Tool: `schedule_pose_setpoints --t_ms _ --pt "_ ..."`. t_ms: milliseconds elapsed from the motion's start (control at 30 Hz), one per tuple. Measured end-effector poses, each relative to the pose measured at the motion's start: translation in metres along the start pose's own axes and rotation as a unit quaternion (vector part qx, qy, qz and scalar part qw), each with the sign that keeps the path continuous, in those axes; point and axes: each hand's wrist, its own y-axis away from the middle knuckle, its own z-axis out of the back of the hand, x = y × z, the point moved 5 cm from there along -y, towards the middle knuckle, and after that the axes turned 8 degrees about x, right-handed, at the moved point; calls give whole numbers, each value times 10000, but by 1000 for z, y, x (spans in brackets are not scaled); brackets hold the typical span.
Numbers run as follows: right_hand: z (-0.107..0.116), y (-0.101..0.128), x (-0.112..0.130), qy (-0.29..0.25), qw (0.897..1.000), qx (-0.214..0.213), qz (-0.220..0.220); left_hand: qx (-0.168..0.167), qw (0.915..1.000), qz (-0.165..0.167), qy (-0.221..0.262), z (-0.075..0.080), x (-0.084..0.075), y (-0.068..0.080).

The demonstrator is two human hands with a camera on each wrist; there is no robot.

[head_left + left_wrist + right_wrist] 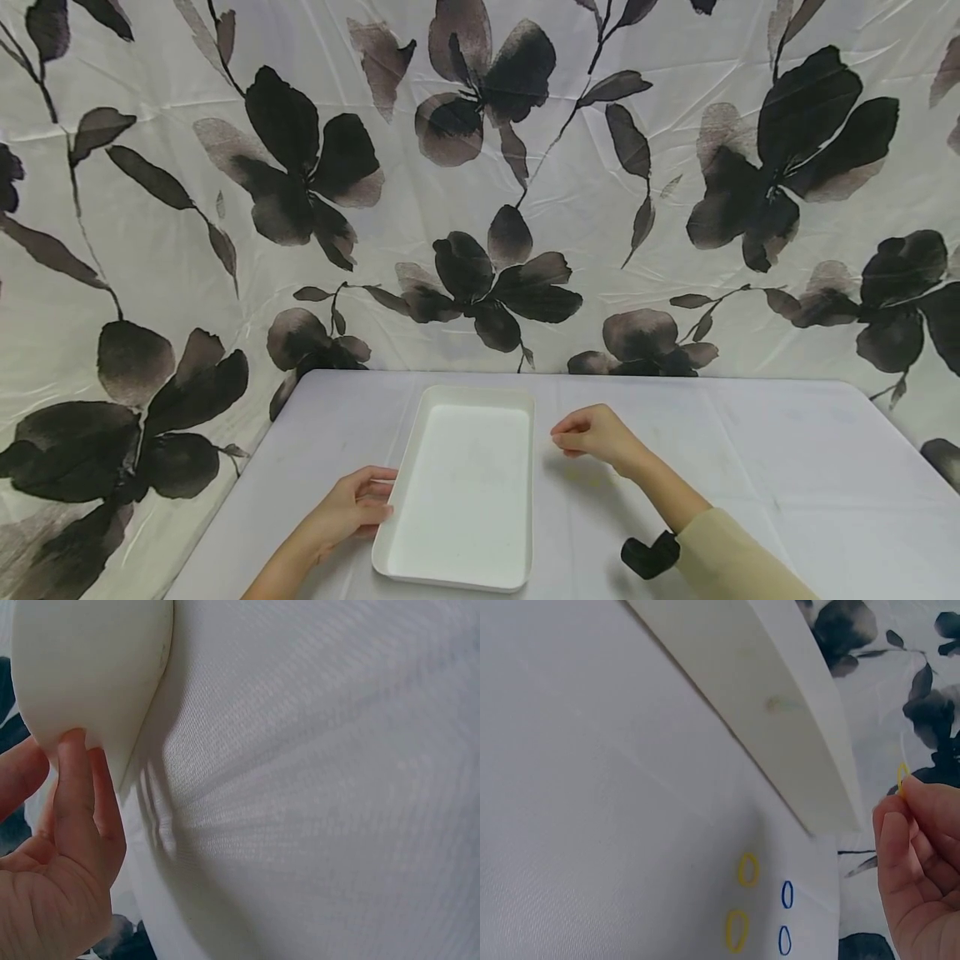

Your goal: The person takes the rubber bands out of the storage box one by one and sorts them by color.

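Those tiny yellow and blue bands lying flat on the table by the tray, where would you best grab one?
Probably from straight above: each band, like the upper yellow band, lies flat on the table, so pinch its thin rim between thumb and fingertip, as the right hand already pinches another yellow one.

White-clothed table [750,450] (floral backdrop [480,167] behind)
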Motion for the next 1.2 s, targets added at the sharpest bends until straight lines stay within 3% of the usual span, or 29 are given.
schedule_pose_setpoints --t_ms 533,1200 --pt "19 16 -13 -24 9998 -114 -159 -189 9997 121 -99 1 -1 0" --pt "36 37 -35 108 9987 -318 -383 -23 10000 31 -22 2 3 0"
